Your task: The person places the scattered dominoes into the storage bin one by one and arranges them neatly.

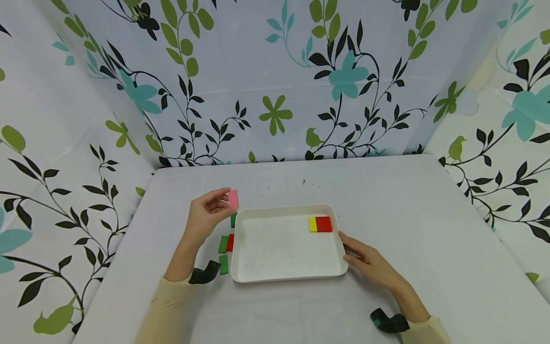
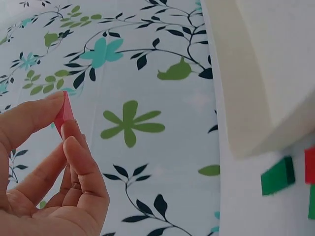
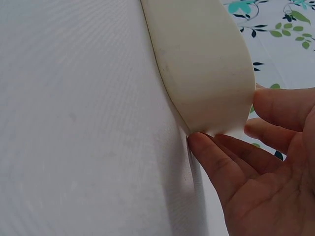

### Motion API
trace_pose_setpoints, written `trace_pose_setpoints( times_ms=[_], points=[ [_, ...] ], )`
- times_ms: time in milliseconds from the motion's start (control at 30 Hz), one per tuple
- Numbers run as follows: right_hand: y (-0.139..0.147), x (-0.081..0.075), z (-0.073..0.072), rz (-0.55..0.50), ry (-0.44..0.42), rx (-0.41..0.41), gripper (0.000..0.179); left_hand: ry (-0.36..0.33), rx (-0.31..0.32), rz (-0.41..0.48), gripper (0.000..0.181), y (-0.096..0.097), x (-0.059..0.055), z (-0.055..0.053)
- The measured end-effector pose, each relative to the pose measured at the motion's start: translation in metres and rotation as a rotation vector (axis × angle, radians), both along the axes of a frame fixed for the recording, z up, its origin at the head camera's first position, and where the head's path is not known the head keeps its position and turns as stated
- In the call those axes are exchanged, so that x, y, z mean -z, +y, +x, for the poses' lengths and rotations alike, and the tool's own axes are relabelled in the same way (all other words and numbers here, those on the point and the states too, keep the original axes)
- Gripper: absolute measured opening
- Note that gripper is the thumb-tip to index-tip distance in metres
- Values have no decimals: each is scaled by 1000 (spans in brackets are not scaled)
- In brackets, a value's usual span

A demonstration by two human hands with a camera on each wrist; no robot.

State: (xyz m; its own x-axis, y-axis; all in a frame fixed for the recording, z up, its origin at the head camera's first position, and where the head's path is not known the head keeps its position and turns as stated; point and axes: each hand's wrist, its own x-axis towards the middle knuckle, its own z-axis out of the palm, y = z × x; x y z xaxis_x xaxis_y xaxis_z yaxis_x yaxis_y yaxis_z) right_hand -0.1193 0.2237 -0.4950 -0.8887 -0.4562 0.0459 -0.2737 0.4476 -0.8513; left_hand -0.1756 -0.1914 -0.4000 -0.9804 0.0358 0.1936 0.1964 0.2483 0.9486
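Observation:
My left hand (image 1: 208, 212) pinches a small pink block (image 1: 233, 198) between thumb and fingertips, above the tray's far left corner. In the left wrist view the pink block (image 2: 64, 114) appears edge-on, partly covered by the fingers. A shallow white tray (image 1: 275, 248) lies in front of me. Inside it, near the far right corner, a yellow block (image 1: 312, 224) sits against a red area of block (image 1: 324, 224). My right hand (image 1: 369, 262) touches the outside of the tray's right wall with extended fingers. Up close, its fingertips (image 3: 201, 142) meet the tray's outer side (image 3: 211, 98).
Along the tray's left side lie several blocks: a green block (image 1: 223, 264), another green block (image 1: 223, 244) beside a red block (image 1: 230, 242), and a partly hidden green block (image 1: 233, 220). A white cloth (image 1: 386, 205) covers the table. Patterned curtains (image 1: 240, 62) surround it.

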Motion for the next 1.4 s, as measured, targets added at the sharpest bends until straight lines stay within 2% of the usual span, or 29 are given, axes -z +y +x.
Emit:
trace_pose_setpoints(
  times_ms=[167, 333, 467, 667, 967, 1133, 1300, 1400],
  points=[
    [-1, 0, 1, -14, 0, -2, 59, -12, 44, 35, 49, 33, -4, -11],
    [-1, -2, 1, -8, -1, 1, 59, -49, 78, 68, 50, 63, -3, -19],
    [-1, -2, 2, 4, 4, 5, 59, -90, 83, 11, 50, 85, 2, -21],
    [-1, -3, 2, -15, 7, -6, 59, -132, 96, -70, 48, 111, 17, -25],
    [0, -1, 1, -22, 20, -18, 59, -161, 140, -199, 46, 136, 39, -33],
    [0, 0, 1, -6, 28, -13, 59, -170, 163, -269, 46, 144, 51, -35],
    [-1, 1, 0, 5, 33, -11, 59, -205, 184, -300, 43, 148, 62, -35],
    [-1, 2, 0, 2, 28, -9, 59, -224, 186, -305, 43, 149, 65, -36]
  ],
)
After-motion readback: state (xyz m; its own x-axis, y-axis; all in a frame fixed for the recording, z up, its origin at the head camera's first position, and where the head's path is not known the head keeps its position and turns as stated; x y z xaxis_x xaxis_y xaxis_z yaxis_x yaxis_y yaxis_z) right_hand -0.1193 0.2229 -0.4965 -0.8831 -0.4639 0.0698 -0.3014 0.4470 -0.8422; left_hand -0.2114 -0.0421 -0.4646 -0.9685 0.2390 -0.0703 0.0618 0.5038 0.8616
